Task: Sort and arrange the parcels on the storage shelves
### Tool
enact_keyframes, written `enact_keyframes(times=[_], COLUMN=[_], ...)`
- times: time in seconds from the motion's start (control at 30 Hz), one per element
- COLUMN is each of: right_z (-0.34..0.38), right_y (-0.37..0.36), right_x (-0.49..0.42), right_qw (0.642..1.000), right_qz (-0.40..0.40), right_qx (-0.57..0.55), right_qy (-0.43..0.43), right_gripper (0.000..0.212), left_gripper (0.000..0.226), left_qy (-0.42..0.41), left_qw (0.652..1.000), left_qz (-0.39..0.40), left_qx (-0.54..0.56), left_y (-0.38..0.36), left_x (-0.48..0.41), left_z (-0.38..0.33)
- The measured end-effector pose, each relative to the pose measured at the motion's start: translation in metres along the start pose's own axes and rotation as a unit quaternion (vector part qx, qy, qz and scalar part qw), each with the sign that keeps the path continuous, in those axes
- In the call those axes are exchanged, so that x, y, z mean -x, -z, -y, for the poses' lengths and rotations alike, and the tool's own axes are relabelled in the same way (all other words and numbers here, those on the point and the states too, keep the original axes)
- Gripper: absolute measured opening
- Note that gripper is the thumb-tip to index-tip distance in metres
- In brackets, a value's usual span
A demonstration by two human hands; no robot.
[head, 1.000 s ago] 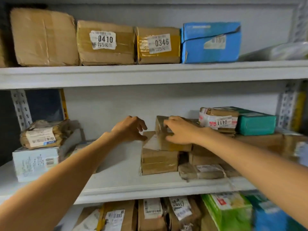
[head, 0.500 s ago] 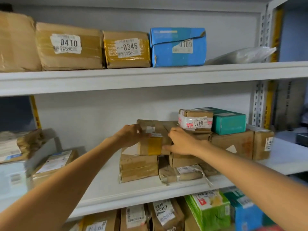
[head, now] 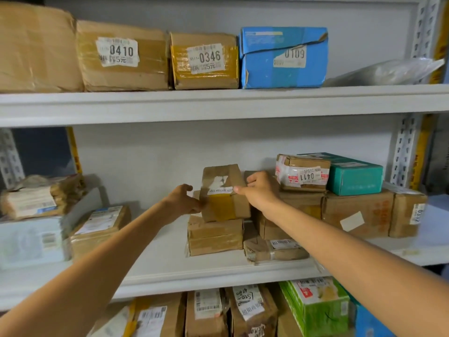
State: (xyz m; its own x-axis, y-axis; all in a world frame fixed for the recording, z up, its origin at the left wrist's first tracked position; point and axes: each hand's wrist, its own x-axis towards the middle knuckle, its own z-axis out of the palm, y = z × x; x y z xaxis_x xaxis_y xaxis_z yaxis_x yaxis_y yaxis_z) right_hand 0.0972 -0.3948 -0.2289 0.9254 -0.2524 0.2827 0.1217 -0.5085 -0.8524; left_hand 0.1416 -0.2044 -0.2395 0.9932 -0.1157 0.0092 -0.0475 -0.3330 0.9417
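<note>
Your left hand [head: 181,201] and right hand [head: 261,190] are gripping, fingers curled, the creased, taped cardboard parcel [head: 222,205] between them, tilting above a flat brown box [head: 215,235] on the smooth white shelf [head: 170,271].

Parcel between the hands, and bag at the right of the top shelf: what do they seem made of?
Parcel: brown cardboard, matte, with glossy yellowish tape and a white paper label. Bag: probably thin plastic film, greyish, translucent, crinkled and shiny.

White shelf boards [head: 218,103] before pale grey back wall [head: 145,152]; perforated steel upright [head: 404,152] at right of frame.
</note>
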Motion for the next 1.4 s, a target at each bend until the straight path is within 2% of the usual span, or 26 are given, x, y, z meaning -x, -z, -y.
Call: enact_keyframes(times=[0.07,0.13,0.23,0.4,0.5,0.73,1.07,1.4], right_z=[-0.004,-0.008,-0.004,0.001,0.006,0.014,0.019,0.033], right_y=[-0.008,-0.014,-0.016,-0.015,-0.012,-0.009,-0.002,-0.02], right_x=[-0.006,-0.011,-0.014,-0.002,0.012,0.026,0.047,0.078], right_qw=[0.998,0.995,0.995,0.996,0.996,0.995,0.997,0.998], right_qz=[0.038,0.052,0.068,0.082,0.08,0.081,0.037,-0.011], right_qx=[-0.002,0.004,0.015,-0.007,-0.023,-0.032,0.01,0.018], right_qy=[-0.059,-0.08,-0.066,-0.029,0.009,0.057,0.064,0.066], right_gripper=[0.065,0.063,0.053,0.071,0.075,0.085,0.111,0.107], left_gripper=[0.047,0.028,0.036,0.034,0.042,0.072,0.073,0.068], left_qy=[-0.016,-0.03,-0.045,-0.096,-0.117,-0.131,-0.182,-0.224], left_qw=[0.999,0.999,0.999,0.992,0.989,0.987,0.978,0.965], left_qz=[0.005,0.035,0.031,0.002,-0.013,0.009,0.063,0.101], left_qx=[-0.029,-0.004,0.005,0.078,0.085,0.092,0.084,0.093], left_y=[0.002,0.002,0.004,0.006,0.011,0.014,0.019,0.029], left_x=[0.0,0.005,0.008,0.013,0.019,0.03,0.027,0.028], left_z=[0.009,0.011,0.011,0.011,0.012,0.02,0.017,0.031])
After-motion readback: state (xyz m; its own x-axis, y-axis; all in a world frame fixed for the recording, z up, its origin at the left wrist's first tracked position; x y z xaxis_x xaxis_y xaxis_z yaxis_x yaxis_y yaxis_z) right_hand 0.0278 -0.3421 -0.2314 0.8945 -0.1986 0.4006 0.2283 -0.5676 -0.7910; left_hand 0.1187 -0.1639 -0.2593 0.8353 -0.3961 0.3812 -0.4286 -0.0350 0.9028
